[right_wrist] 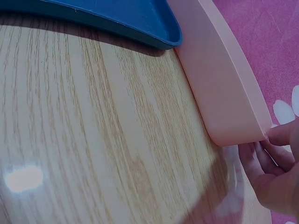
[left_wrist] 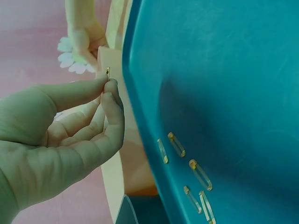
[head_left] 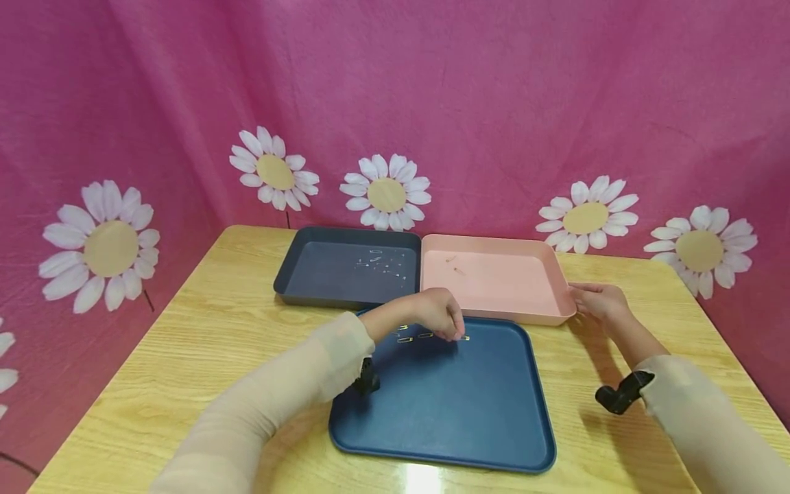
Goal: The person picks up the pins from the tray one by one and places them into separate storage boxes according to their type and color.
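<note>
Thumb and forefinger of my left hand (head_left: 438, 312) pinch a gold safety pin (left_wrist: 108, 72), over the far part of the blue tray (head_left: 457, 405) in the head view. Several more gold safety pins (left_wrist: 200, 174) lie on that tray, close to its far rim. My right hand (head_left: 601, 302) holds the right end of the pink tray (head_left: 500, 278). In the right wrist view, the thumb (right_wrist: 282, 134) is at the rim and the other fingers are against the end wall below it. Two small pins (head_left: 458, 271) lie inside the pink tray.
A dark grey tray (head_left: 327, 271) adjoins the pink one on its left and holds several small silver-looking pins (head_left: 385, 264). All three trays stand on a wooden table (head_left: 204, 329). Behind hangs a pink cloth (head_left: 481, 123) with daisies.
</note>
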The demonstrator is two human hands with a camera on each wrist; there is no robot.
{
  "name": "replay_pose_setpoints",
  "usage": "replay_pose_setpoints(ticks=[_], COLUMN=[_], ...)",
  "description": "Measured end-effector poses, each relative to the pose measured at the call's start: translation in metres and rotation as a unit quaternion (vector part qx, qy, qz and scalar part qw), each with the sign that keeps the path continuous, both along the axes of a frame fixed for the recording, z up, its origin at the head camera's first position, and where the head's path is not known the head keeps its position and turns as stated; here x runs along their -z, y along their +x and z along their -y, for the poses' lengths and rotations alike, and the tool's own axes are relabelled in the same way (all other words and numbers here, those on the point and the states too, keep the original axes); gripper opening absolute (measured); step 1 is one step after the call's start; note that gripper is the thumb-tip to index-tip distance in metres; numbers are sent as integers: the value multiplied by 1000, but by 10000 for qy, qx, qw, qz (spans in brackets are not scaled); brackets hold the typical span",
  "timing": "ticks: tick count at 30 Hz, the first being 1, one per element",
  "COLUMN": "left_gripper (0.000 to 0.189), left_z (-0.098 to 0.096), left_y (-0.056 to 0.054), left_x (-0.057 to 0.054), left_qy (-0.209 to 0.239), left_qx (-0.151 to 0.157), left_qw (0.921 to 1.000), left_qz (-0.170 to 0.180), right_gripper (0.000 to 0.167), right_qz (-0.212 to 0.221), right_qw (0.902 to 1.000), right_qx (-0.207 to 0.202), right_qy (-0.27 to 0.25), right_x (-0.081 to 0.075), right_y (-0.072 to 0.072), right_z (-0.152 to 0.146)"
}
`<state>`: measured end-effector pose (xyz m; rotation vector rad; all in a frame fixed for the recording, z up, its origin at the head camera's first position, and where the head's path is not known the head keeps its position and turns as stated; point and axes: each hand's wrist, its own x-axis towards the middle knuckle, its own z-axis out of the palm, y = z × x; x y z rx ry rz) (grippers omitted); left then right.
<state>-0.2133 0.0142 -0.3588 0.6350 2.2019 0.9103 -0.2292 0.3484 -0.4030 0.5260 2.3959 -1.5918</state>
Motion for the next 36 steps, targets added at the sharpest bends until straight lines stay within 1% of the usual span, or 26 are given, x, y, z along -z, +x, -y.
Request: replay_pose_setpoints(ticks=[3, 7, 10, 13, 17, 21, 24, 26, 28, 31, 33, 36], left_gripper=[8, 9, 10, 11, 13, 14, 17, 18, 20, 19, 20, 22], left_z=[2, 3, 2, -1, -7, -12, -20, -24, -27, -32, -36, -41], left_y=[-6, -16, -24, -33, -43, -54, -65, -71, -77, -85, -90, -98], left_x=[-6, -11, -14, -18, -22, -24, -28, -30, -33, -38, -39, -40], left_qy=[48, 87, 99, 23, -60, -116, -26, 28, 49, 39, 86, 70], left_qx=[-65, -130, -234, -294, -356, -509, -607, -673, -759, -916, -1044, -1071], left_qw=[10000, 9999, 9997, 9995, 9990, 9986, 9980, 9974, 9967, 9955, 9941, 9937], left_qz=[17, 23, 31, -118, -257, -130, 149, 266, 296, 217, 270, 320], right_gripper=[59, 59, 59, 59, 60, 60, 61, 61, 62, 61, 59, 56], right_qz=[10, 22, -14, -29, 46, 114, 112, 79, 2, -150, -238, -319], right_qw=[9999, 10000, 10000, 10000, 10000, 9998, 9997, 9998, 9998, 9997, 9995, 9993], right_qx=[28, 37, 21, 26, 50, 74, 140, 183, 196, 192, 194, 194], right_qy=[-115, 5, 45, -19, 52, 147, 152, 98, 14, -51, -35, 40], right_x=[-1, 0, 0, -1, -2, 0, 0, -1, -1, -2, -2, -1], right_y=[-1, -3, -3, -4, -3, -2, -2, -2, -2, -2, -2, 0], right_z=[0, -1, -2, -1, -1, 0, -2, -3, -3, -2, -1, 2])
